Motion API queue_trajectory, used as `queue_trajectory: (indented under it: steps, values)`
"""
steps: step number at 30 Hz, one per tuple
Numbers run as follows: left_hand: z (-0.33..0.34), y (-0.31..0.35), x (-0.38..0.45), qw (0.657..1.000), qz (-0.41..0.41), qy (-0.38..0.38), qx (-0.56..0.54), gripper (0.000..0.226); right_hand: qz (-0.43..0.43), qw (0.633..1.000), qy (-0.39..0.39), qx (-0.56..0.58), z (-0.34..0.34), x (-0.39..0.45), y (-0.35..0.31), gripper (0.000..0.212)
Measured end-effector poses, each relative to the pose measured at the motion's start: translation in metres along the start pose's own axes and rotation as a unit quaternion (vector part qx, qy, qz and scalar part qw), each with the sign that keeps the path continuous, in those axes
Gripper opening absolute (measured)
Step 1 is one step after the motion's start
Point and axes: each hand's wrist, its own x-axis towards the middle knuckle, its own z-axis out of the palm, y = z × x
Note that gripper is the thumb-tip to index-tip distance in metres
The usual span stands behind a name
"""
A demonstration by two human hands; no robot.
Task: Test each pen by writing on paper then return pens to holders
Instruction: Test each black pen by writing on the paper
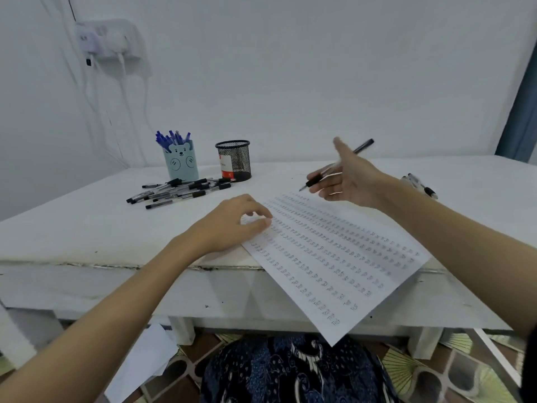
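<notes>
Pen in hand: black pen (337, 167) was held by right hand (345, 181) above the paper's far edge, tip down-left, not touching the sheet.
Right fingers: mostly spread, thumb raised; pen lay loosely across the fingers, exact pinch unclear.
Paper: sheet (334, 251) lay angled at the table's (87, 228) near edge, one corner hanging off, rows of marks nearly filling it.
Left hand: left hand (232, 222) rested on the paper's left edge, fingers curled, tips pressing it down.
Loose pens: black pile (180, 191) sat near the far left, in front of the holders; a few more pens (421, 184) near the right.
Holders: bear cup (181, 162) held blue pens; mesh cup (234, 159) just beside it, contents unclear.
Risk: loose hold could drop the pen; overhanging sheet could slide off if the left hand lifted; tested and untested pens could get mixed.
</notes>
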Motion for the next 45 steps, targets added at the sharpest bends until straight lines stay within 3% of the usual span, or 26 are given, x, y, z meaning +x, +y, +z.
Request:
queue_trajectory:
  steps: [3, 5, 12, 14, 18, 22, 27, 31, 45]
  values:
    - [0.0, -0.001, 0.018, 1.0, 0.003, -0.008, 0.004, 0.023, -0.028, 0.992, 0.013, -0.12, 0.01, 0.013, 0.0, 0.024]
    - [0.001, -0.003, 0.032, 1.0, 0.009, -0.018, 0.012, 0.022, -0.047, 0.987, 0.041, -0.146, 0.015, 0.027, -0.002, 0.012]
    - [0.008, -0.02, 0.096, 0.995, 0.002, -0.074, 0.061, 0.027, -0.1, 0.971, 0.079, -0.202, 0.007, 0.074, -0.003, 0.014]
    - [0.013, -0.026, 0.11, 0.995, 0.002, -0.076, 0.061, 0.028, -0.119, 0.963, 0.103, -0.216, 0.004, 0.084, 0.007, 0.029]
    - [0.027, -0.036, 0.129, 0.996, 0.031, -0.055, 0.064, 0.028, -0.127, 0.972, 0.078, -0.184, 0.004, 0.092, 0.025, 0.045]
    - [0.039, -0.041, 0.134, 0.996, 0.062, -0.04, 0.043, 0.035, -0.139, 0.976, 0.083, -0.148, 0.01, 0.096, 0.037, 0.04]
    - [0.044, -0.046, 0.135, 0.997, 0.07, -0.018, 0.0, 0.052, -0.154, 0.962, 0.115, -0.193, 0.011, 0.099, 0.043, 0.045]
    - [0.046, -0.047, 0.134, 0.998, 0.065, -0.014, -0.02, 0.037, -0.173, 0.952, 0.112, -0.225, 0.012, 0.099, 0.045, 0.04]
    - [0.049, -0.053, 0.136, 0.997, 0.064, -0.011, -0.031, 0.03, -0.183, 0.95, 0.101, -0.23, 0.012, 0.1, 0.047, 0.042]
